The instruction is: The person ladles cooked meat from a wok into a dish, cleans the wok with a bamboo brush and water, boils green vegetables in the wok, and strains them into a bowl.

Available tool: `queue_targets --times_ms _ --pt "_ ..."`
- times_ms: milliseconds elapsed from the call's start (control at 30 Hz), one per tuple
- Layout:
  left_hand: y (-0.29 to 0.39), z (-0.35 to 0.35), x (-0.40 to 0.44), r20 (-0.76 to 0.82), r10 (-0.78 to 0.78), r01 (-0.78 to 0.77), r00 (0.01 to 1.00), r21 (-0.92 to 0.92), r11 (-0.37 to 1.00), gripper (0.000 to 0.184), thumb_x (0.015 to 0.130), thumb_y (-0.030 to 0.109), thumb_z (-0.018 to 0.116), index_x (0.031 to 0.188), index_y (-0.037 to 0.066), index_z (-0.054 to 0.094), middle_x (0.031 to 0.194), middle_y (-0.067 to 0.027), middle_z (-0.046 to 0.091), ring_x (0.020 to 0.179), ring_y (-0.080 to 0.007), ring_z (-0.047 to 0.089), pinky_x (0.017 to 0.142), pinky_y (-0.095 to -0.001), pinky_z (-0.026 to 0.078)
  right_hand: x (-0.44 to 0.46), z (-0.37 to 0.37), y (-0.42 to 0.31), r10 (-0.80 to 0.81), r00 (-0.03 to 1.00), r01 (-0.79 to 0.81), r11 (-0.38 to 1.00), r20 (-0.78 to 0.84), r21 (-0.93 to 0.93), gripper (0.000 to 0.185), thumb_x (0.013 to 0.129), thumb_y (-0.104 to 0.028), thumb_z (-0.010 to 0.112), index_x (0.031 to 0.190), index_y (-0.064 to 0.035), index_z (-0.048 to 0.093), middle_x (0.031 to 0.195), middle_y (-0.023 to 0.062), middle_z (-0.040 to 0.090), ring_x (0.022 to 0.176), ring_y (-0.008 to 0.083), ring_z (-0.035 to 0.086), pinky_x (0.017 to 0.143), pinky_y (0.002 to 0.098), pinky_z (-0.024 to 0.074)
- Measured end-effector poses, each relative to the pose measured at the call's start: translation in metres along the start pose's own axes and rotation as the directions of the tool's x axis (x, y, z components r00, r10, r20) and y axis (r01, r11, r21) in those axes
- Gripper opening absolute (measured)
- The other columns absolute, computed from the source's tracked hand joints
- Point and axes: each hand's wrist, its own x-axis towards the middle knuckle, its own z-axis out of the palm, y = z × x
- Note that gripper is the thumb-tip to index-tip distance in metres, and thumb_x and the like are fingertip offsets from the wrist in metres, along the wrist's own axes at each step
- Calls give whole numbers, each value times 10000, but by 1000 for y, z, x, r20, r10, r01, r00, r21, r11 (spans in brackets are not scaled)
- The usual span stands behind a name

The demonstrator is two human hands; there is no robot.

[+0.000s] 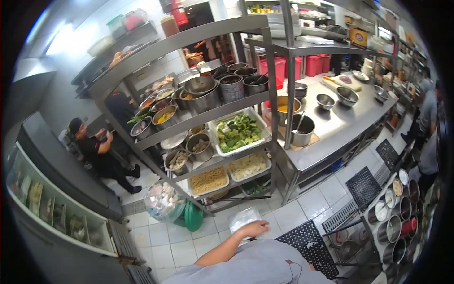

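Observation:
My left hand (pixel 255 229) reaches across in front of my grey shirt from the lower left, its fingers pointing right and partly curled. Against it is a crumpled, translucent plastic bag (pixel 244 217), which shows beyond the hand and a little under the wrist. The hand seems closed on the bag, though the grip itself is largely hidden. My right hand is out of sight. Ahead stands a metal shelf rack with a tray of chopped broccoli (pixel 239 133), a tray of noodles (pixel 208 181) and a tray of pale cut vegetables (pixel 248 166).
A green lidded bin (pixel 193 215) and a large clear bag (pixel 164 201) stand at the rack's foot. On the right are a steel counter (pixel 326 135) with bowls, black floor mats (pixel 309 246) and several pots (pixel 393 228). A co-worker (pixel 97 151) stands at left; others are far right.

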Motion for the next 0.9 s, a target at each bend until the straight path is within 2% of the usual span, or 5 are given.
queue_targets --times_ms 200,367,433,600,900 --pt "103 -202 -5 -311 267 -249 912 97 964 488 947 371 635 1289 24 604 1267 -163 645 1157 -286 620 992 -359 476 -13 15 -47 -292 946 207 877 -139 -434 157 882 -209 593 954 -145 717 844 121 718 777 295 700 639 435 555" --pt "247 -327 -3 -444 684 -629 579 290 721 338 920 178 670 1226 40 627 1219 -155 655 1095 -294 648 945 -375 501 -26 57 -59 391 912 -272 802 -122 532 275 887 -316 586 1038 -133 724 1018 86 730 925 268 698 814 424 554" --pt "309 -341 -11 -420 784 -670 456 418 614 323 896 146 690 1194 32 637 1161 -141 656 984 -267 654 897 -361 516 -47 62 -93 739 668 -360 210 94 909 310 889 -340 621 1023 -83 730 975 83 737 908 245 701 786 403 553" --pt "409 -343 29 -204 941 -655 270 678 335 363 886 163 685 1220 31 633 1276 -180 600 1199 -331 570 1021 -379 430 -107 101 -108 774 613 -362 94 160 928 245 905 -272 615 1011 -68 697 925 115 716 816 254 677 697 404 543" --pt "544 -397 184 -91 924 -393 371 886 245 493 835 177 705 1264 -23 569 1274 -263 566 1203 -430 526 1036 -440 421 -177 174 -148 856 440 -312 -136 270 940 260 907 -285 608 1020 -69 697 940 119 715 834 263 676 712 407 543"
